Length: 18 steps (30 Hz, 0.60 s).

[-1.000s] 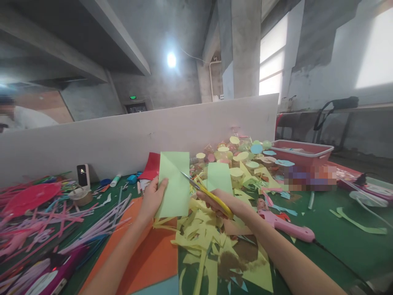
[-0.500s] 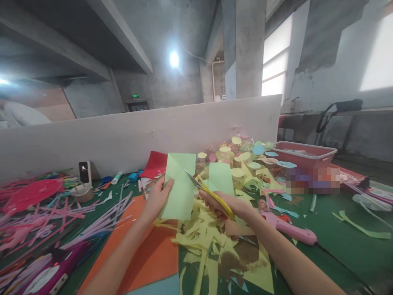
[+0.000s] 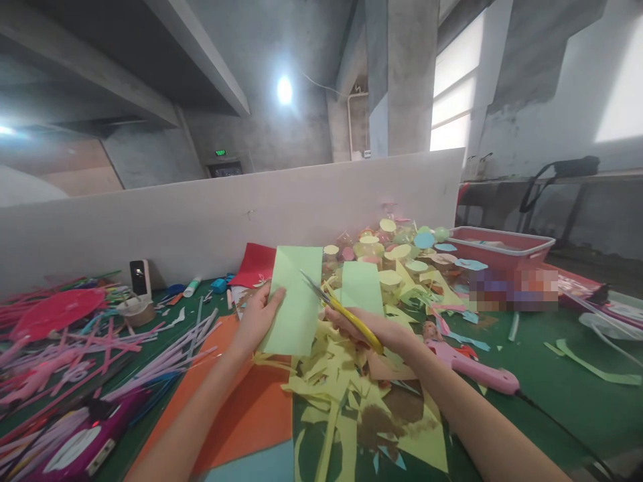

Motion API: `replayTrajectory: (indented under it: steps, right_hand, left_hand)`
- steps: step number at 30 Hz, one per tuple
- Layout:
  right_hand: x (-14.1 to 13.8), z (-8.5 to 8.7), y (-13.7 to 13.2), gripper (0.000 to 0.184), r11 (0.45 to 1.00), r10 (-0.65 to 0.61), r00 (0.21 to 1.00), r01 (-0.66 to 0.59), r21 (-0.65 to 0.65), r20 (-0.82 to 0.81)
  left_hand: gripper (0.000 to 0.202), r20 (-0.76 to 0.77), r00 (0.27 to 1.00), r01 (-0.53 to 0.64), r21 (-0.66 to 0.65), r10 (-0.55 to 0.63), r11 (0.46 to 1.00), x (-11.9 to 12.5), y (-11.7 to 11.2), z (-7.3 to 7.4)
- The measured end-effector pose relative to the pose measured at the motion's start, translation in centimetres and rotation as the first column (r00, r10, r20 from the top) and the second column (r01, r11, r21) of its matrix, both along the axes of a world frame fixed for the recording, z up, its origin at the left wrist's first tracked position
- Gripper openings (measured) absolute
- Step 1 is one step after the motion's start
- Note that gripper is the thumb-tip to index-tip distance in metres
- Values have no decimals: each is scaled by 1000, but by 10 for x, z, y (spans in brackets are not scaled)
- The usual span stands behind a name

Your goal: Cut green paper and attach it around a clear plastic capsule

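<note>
My left hand (image 3: 261, 316) pinches the left edge of a light green sheet of paper (image 3: 295, 308), thumb on its front face. In my right hand (image 3: 364, 327) is a pair of yellow-handled scissors (image 3: 354, 320), its blades pointing up and left across the front of the sheet, slightly parted. A second light green piece of paper (image 3: 362, 284) lies just beyond my right hand. Beneath both hands is a heap of yellow-green paper scraps (image 3: 336, 375). To the left, under my left forearm, lies an orange sheet (image 3: 256, 415).
Pink and lilac pipe cleaners (image 3: 110, 355) cover the left side. A pink glue gun (image 3: 482, 371) with a black cord lies right of my right forearm. Behind are small round-topped paper pieces (image 3: 399, 252), a pink basket (image 3: 502, 251) and a white partition (image 3: 201, 221).
The view has shifted slightly. Both hands, the green sheet and the scissors keep nearly the same positions, with the scissor blades looking a little more parted.
</note>
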State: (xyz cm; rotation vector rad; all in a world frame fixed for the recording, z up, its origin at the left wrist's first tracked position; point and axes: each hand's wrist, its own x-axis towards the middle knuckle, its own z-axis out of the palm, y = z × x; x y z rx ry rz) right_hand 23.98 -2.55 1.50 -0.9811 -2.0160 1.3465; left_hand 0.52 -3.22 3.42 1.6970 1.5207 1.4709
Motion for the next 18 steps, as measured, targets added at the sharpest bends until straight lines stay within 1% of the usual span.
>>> replayTrajectory:
  steps: [2, 5, 9, 13, 15, 18]
  right_hand:
    - [0, -2, 0, 52, 999, 35, 999, -34, 16, -21]
    - [-1, -3, -1, 54, 999, 26, 999, -26, -19, -19]
    - [-6, 1, -5, 56, 996, -52, 998, 55, -72, 34]
    - [-7, 6, -7, 56, 990, -121, 988, 128, -68, 92]
    - [-6, 5, -7, 55, 993, -104, 993, 108, -55, 58]
    - [-3, 1, -5, 52, 999, -7, 998, 5, -36, -62]
  left_hand:
    - [46, -16, 1000, 11, -7, -11, 1000, 1, -2, 1]
    - [50, -14, 1000, 25, -25, -25, 999, 3, -4, 1]
    - [52, 25, 999, 34, -46, -32, 998, 4, -3, -1]
    - [50, 37, 999, 35, -39, -34, 999, 4, -2, -1]
    - [50, 31, 999, 32, -28, -31, 999, 4, -3, -1]
    - [52, 29, 999, 37, -27, -36, 999, 4, -3, -2]
